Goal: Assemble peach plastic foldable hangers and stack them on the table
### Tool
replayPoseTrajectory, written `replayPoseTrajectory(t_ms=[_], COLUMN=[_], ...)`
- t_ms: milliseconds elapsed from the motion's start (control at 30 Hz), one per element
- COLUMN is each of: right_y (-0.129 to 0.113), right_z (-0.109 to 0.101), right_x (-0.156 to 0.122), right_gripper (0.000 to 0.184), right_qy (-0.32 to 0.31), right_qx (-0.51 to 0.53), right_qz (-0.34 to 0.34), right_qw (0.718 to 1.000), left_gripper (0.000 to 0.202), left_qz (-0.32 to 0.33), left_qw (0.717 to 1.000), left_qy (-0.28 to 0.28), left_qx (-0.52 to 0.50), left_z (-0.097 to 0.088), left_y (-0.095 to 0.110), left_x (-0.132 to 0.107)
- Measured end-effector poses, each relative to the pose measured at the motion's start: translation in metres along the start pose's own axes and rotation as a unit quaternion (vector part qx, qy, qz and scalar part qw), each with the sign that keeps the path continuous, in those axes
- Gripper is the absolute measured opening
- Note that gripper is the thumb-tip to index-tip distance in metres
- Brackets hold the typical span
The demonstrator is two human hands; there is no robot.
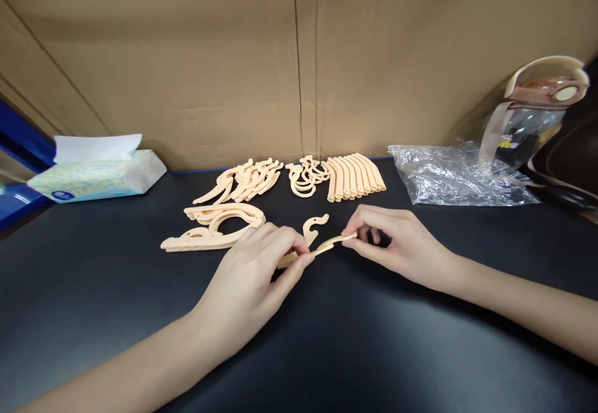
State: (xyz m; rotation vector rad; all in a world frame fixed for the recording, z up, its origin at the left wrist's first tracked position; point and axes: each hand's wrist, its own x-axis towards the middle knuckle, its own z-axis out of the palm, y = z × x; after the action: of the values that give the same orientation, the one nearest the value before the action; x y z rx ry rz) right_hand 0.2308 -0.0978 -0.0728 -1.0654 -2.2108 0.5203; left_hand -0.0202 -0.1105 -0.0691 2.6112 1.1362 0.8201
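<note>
Beige slender piece (327,246) is held nearly level close to the centre of the frame, on or just over the black tabletop (336,351). Its left part is clamped between thumb and fingers of the left hand (256,266), by which it is largely hidden, and its right tip is pinched in the grip of the right hand (397,235), where only the fingertips are used. A slight step is seen midway along it, but whether one part or two overlapping ones are held cannot be told. Moulded plastic is suggested by the look of it, so the piece is judged to be very light and fairly stiff, with perhaps a little flex along its thin length. Its smooth face may be somewhat slippery, and the narrow stretch between the hands is probably best not twisted hard. It is best taken near the ends, across the flat faces, with a light pinch. A small hook (308,229) of like colour is seen just behind the piece; it can likely be lifted by its stem. Left of centre, larger curved pieces (187,245) are laid near the left hand. In the upper middle of the frame, a heap of curved arms (255,182), a cluster of hooks (304,182) and a neat row of bent bars (355,176) are set out, with a clear plastic bag (443,179) placed to their right.
</note>
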Motion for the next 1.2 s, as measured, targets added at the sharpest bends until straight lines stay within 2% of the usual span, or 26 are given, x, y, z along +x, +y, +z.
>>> replayPoseTrajectory(t_ms=[100,200,433,567,967,1100,1200], right_y=[0.001,0.003,0.009,0.009,0.008,0.010,0.011], right_z=[-0.001,-0.001,0.003,0.004,0.004,0.004,0.004], right_x=[0.002,0.004,0.007,0.006,0.006,0.007,0.008], right_gripper=[0.010,0.012,0.013,0.012,0.008,0.018,0.024], right_qy=[-0.009,-0.022,-0.010,-0.003,-0.004,-0.041,-0.057], right_qx=[0.030,0.046,-0.039,-0.057,-0.088,-0.099,-0.116], right_qz=[0.007,0.009,-0.015,-0.016,-0.054,-0.028,-0.037], right_qw=[1.000,0.999,0.999,0.998,0.995,0.994,0.991], left_gripper=[0.012,0.010,0.005,0.024,0.027,0.027,0.027], left_qz=[0.039,0.043,0.021,0.016,0.009,0.010,0.015], left_qw=[0.999,0.999,0.997,0.998,0.999,0.999,0.999], left_qy=[0.005,0.020,0.014,-0.011,-0.053,-0.053,-0.049], left_qx=[0.011,0.026,0.079,0.053,0.001,0.001,-0.002], left_z=[0.000,0.001,0.005,0.007,0.009,0.008,0.008], left_y=[0.001,0.001,-0.001,-0.005,-0.013,-0.014,-0.015], left_x=[0.000,0.000,0.003,0.003,0.004,0.005,0.006])
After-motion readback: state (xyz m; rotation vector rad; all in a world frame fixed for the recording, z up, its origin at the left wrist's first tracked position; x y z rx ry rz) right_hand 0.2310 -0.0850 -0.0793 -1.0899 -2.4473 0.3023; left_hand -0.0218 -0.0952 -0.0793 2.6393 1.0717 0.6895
